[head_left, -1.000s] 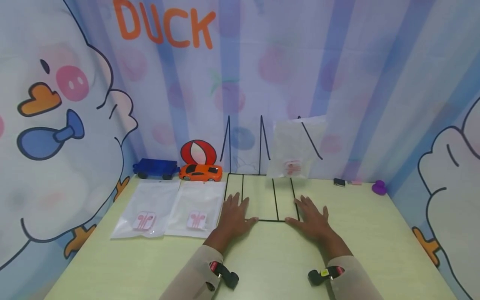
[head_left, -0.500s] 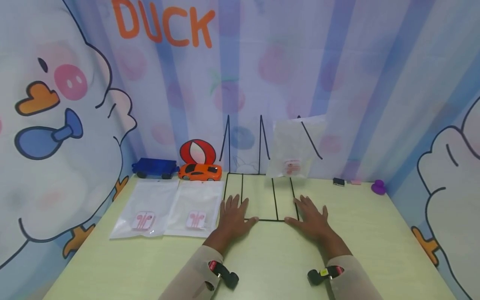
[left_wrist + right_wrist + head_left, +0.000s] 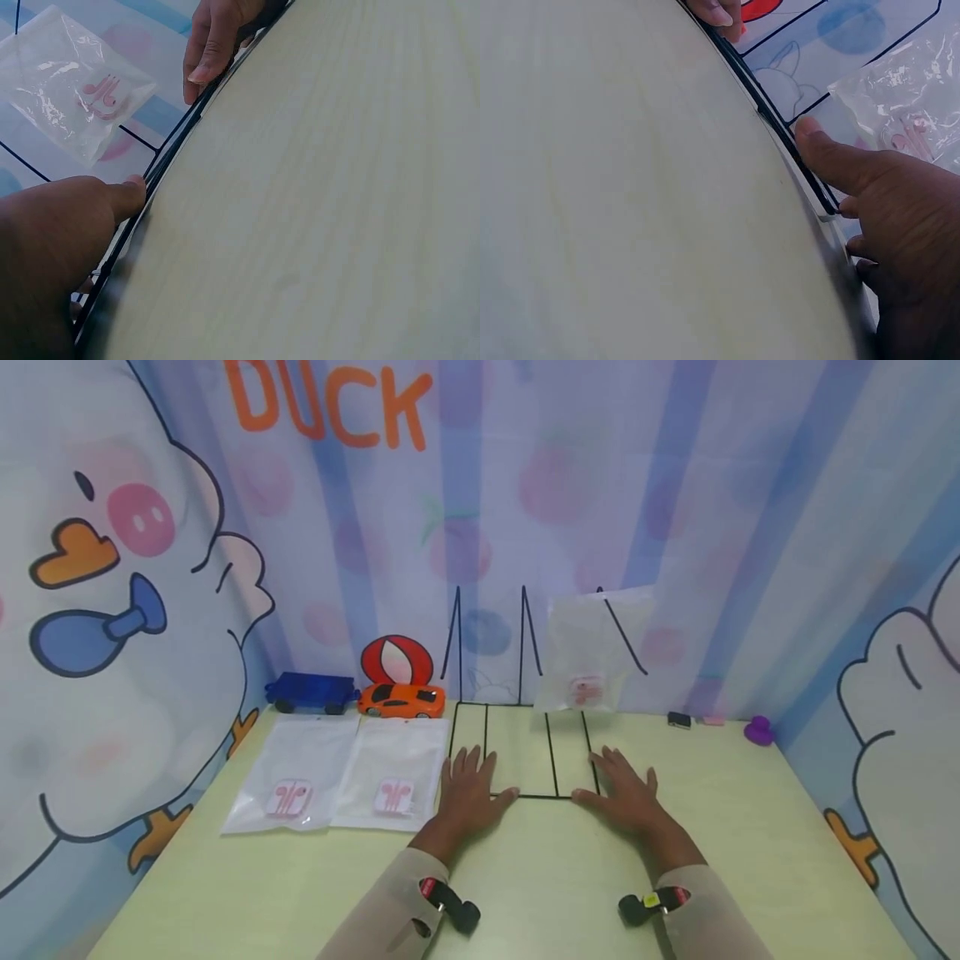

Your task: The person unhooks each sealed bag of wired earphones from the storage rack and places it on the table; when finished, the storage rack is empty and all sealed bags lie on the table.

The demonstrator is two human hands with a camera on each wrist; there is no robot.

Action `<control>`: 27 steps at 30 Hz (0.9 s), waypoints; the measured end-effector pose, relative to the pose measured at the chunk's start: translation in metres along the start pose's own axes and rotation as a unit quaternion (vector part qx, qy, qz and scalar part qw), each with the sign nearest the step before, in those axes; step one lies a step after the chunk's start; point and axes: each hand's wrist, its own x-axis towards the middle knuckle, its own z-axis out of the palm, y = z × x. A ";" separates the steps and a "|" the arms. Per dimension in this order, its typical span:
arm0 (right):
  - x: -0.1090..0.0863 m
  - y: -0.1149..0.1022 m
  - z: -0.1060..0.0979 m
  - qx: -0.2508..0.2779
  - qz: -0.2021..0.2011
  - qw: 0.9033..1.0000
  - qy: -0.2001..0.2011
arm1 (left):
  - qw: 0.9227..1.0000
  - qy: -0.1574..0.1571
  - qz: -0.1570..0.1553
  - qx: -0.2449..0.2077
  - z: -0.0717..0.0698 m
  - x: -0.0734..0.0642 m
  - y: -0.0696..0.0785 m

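A black wire display rack (image 3: 538, 797) with upright hooks stands at the back middle of the table. My left hand (image 3: 467, 795) lies at its front left corner, fingers extended and thumb at the front bar. At the front right corner my right hand (image 3: 624, 799) lies the same way, its thumb (image 3: 832, 154) at the bar in the right wrist view. Neither hand grips anything. On the rack's right hook hangs a translucent white pouch (image 3: 581, 639) with a pink earphone print (image 3: 587, 691). The other two hooks carry nothing.
Two similar pouches, a left one (image 3: 307, 752) and a right one (image 3: 401, 752), lie flat left of the rack. Behind them stand a blue toy wagon (image 3: 313, 691) and an orange toy car (image 3: 401, 701). Small black (image 3: 678, 720), pink (image 3: 712, 721) and purple (image 3: 758, 731) objects sit at the back right.
Both hands stay in place at the rack's front corners. Only the head view shifts slightly; the pouches and toys keep their places.
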 end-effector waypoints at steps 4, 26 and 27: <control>0.003 0.000 -0.006 0.024 0.014 1.000 -0.014 | 1.000 -0.001 -0.003 0.011 0.003 0.001 -0.001; 0.038 0.006 -0.061 0.190 0.022 0.980 0.052 | 1.000 -0.007 -0.009 0.008 0.007 0.005 -0.003; 0.040 0.006 -0.065 0.199 0.022 0.978 0.057 | 1.000 -0.008 -0.010 0.009 0.007 0.005 -0.003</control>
